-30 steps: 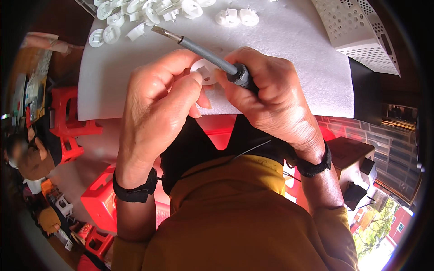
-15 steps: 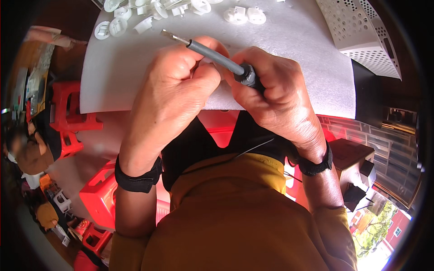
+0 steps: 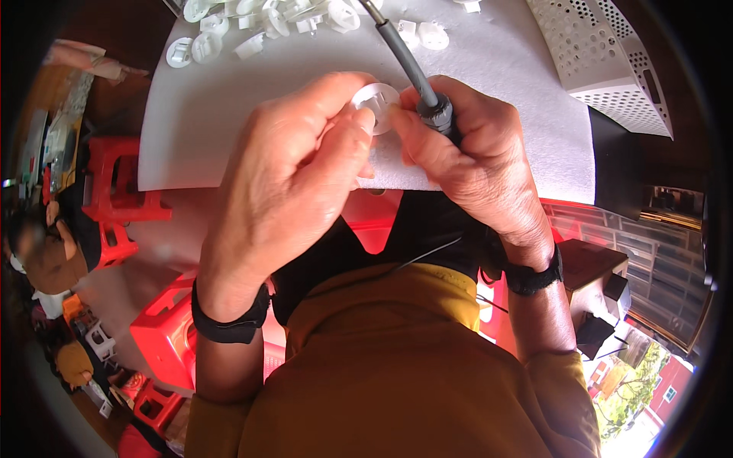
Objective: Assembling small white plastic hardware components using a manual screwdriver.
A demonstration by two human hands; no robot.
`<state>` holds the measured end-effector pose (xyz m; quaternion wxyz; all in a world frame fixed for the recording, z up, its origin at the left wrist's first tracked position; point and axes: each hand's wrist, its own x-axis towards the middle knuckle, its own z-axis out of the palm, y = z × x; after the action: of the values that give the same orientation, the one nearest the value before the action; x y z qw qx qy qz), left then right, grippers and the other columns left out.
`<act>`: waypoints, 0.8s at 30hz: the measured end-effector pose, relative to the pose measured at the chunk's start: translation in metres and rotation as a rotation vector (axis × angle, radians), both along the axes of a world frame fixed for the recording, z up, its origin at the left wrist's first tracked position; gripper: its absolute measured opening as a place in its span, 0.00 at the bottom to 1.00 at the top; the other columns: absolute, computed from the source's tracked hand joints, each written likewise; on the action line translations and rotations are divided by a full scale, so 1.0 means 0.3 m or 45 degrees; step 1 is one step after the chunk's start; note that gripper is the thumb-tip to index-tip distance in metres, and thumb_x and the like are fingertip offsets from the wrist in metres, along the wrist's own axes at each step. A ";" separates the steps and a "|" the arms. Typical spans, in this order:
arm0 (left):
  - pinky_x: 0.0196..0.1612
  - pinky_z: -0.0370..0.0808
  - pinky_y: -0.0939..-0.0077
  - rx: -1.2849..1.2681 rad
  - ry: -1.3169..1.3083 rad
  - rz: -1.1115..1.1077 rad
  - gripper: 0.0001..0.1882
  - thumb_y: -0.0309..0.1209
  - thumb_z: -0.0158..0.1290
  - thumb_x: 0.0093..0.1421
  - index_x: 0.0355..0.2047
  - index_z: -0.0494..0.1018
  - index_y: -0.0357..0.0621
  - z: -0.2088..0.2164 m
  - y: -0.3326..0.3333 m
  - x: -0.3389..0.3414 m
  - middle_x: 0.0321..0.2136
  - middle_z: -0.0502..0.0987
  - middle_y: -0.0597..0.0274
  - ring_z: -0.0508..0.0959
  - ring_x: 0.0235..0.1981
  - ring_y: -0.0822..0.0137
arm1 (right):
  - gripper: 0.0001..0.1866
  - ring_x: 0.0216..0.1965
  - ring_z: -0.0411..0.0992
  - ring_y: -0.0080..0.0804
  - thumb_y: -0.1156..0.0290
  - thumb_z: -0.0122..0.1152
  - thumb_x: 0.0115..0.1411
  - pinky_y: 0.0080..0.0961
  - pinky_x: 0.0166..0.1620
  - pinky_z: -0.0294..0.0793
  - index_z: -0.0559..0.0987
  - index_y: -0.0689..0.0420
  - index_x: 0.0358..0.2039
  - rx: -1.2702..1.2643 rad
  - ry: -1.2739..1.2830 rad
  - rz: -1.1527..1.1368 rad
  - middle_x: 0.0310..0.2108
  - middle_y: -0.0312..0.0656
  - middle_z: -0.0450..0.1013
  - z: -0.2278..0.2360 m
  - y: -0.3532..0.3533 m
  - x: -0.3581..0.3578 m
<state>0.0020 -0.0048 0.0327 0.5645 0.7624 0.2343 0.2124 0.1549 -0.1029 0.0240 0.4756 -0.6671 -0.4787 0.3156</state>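
Between the thumb and fingers of my left hand (image 3: 298, 160) is a small white round plastic piece (image 3: 376, 99) with raised tabs on its face. My right hand (image 3: 469, 156) is closed around a slim screwdriver-like tool (image 3: 408, 61) with a grey shaft, a dark collar and a metal tip; its handle is hidden in my palm. The tool slants up and away, its tip near the top edge and clear of the piece. My right thumb and fingertips meet the right edge of the white piece. Both hands are above the near part of a white foam-covered table (image 3: 527, 130).
Many similar white plastic pieces (image 3: 275, 23) lie heaped at the far left of the table, and another (image 3: 434, 35) lies past the tool. A white perforated basket (image 3: 611, 69) stands at the far right. Red stools (image 3: 164, 336) are on the left, with a person (image 3: 57, 252) beyond.
The tool has swung from pointing left to pointing away from me. My hands have moved slightly apart, and the white piece, mostly hidden before, now shows between them.
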 end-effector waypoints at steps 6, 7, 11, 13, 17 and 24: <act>0.27 0.74 0.83 -0.187 -0.125 -0.027 0.16 0.34 0.46 0.67 0.45 0.72 0.33 -0.027 0.028 -0.005 0.27 0.77 0.59 0.76 0.24 0.75 | 0.08 0.18 0.63 0.13 0.70 0.60 0.60 0.13 0.20 0.61 0.77 0.61 0.35 -0.035 0.083 0.072 0.18 0.30 0.69 0.006 0.003 0.013; 0.27 0.75 0.83 -0.276 -0.180 -0.015 0.13 0.32 0.47 0.66 0.44 0.73 0.33 -0.032 0.029 -0.003 0.26 0.76 0.63 0.76 0.24 0.76 | 0.08 0.18 0.63 0.13 0.70 0.60 0.60 0.13 0.20 0.61 0.77 0.61 0.35 -0.033 0.081 0.070 0.18 0.30 0.69 0.008 0.004 0.015; 0.27 0.75 0.82 -0.375 -0.206 -0.017 0.13 0.32 0.48 0.66 0.43 0.73 0.33 -0.035 0.038 -0.006 0.27 0.76 0.62 0.76 0.25 0.76 | 0.08 0.18 0.62 0.12 0.69 0.61 0.60 0.13 0.20 0.61 0.76 0.61 0.34 -0.062 0.150 0.117 0.18 0.30 0.69 0.024 0.011 0.020; 0.27 0.75 0.83 -0.357 -0.197 0.016 0.13 0.31 0.49 0.65 0.42 0.73 0.33 -0.032 0.036 -0.005 0.25 0.76 0.62 0.76 0.24 0.76 | 0.08 0.18 0.62 0.12 0.69 0.61 0.60 0.13 0.20 0.61 0.76 0.61 0.34 -0.074 0.181 0.123 0.18 0.30 0.68 0.026 0.011 0.019; 0.27 0.75 0.83 -0.359 -0.194 -0.013 0.13 0.31 0.49 0.65 0.42 0.73 0.33 -0.038 0.046 -0.007 0.25 0.76 0.62 0.76 0.23 0.76 | 0.08 0.18 0.60 0.12 0.69 0.61 0.60 0.14 0.20 0.59 0.76 0.61 0.33 -0.056 0.124 0.138 0.18 0.28 0.65 0.022 0.015 0.016; 0.24 0.74 0.83 -0.366 -0.158 -0.048 0.14 0.33 0.50 0.64 0.41 0.74 0.33 -0.028 0.051 -0.011 0.22 0.75 0.63 0.75 0.21 0.77 | 0.07 0.19 0.58 0.11 0.71 0.60 0.59 0.15 0.21 0.57 0.76 0.62 0.33 -0.051 0.136 0.163 0.17 0.27 0.63 0.021 0.013 0.019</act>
<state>-0.0012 0.0105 0.0241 0.6851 0.6634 0.2125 0.2129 0.1606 -0.0991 0.0304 0.4659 -0.6266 -0.4880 0.3900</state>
